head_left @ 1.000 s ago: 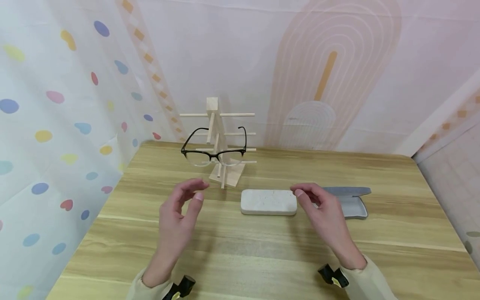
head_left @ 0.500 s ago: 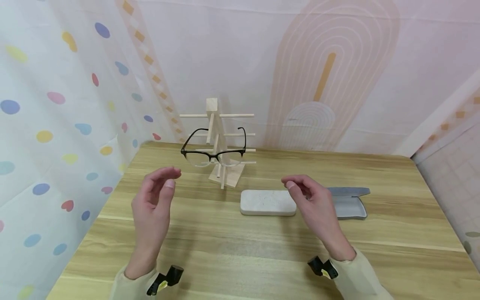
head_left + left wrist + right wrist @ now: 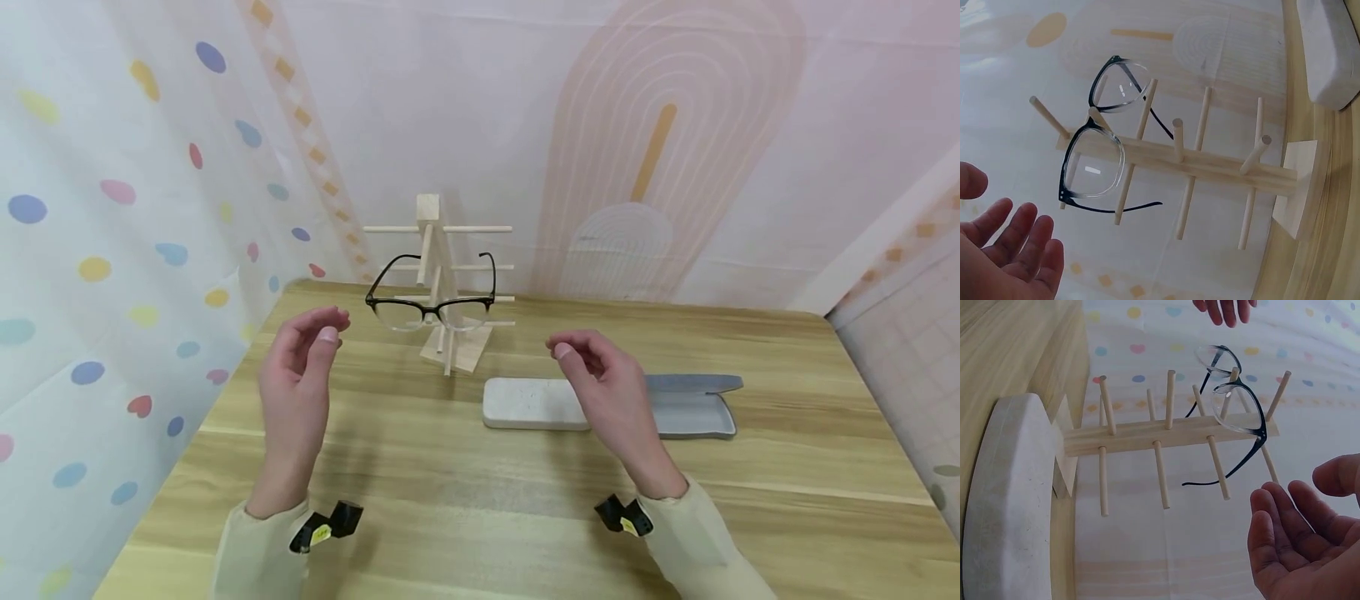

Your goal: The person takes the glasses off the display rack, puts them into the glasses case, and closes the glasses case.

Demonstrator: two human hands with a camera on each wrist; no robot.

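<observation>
A pair of glasses [image 3: 431,309] with a dark upper frame and clear lower rims hangs on a wooden display stand [image 3: 428,208] with several pegs. My left hand [image 3: 298,367] is raised to the left of the glasses, fingers loosely bent, touching nothing. On the other side my right hand [image 3: 603,392] hovers with relaxed fingers, in front of the white glasses case [image 3: 528,403], part of whose right end it hides. Both wrist views show a gap between each hand and the glasses [image 3: 1092,156].
An opened grey glasses case [image 3: 693,412] lies to the right on the wooden table [image 3: 480,500], partly behind my right hand. A patterned cloth [image 3: 480,108] hangs behind the table, and a dotted one [image 3: 112,275] on the left.
My left hand has moved left and then up, away from the stand's base. My right hand has shifted left and up, over the white case's right end. The glasses stay put.
</observation>
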